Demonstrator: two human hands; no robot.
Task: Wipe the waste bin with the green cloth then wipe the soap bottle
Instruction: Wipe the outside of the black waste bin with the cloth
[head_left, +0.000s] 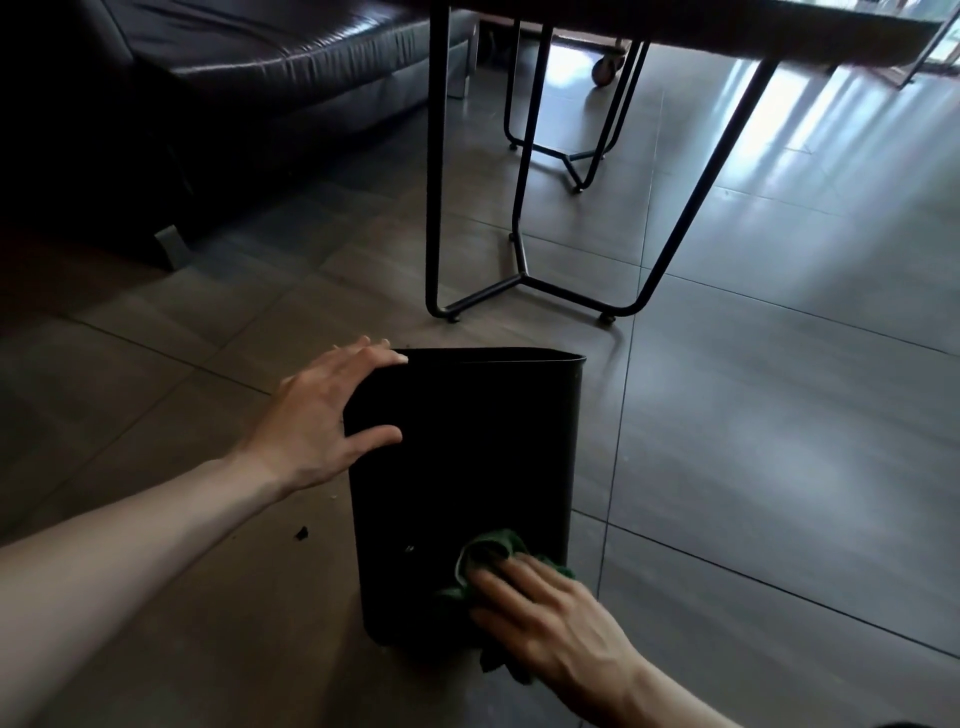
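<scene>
Waste bin (467, 467) under left hand (317, 421), fingers spread flat; right hand (545, 618) grip pressing green cloth (488, 556), fingers straight.

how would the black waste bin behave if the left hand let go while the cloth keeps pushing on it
The waste bin looks thin-walled, so probably light. On the smooth tiled floor it would likely slide or tip under the green cloth. The left hand at its edge seems to brace it while the right hand presses.

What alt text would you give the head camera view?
A right hand presses a green cloth against a black waste bin on a tiled floor, while the left hand steadies its rim.
</scene>
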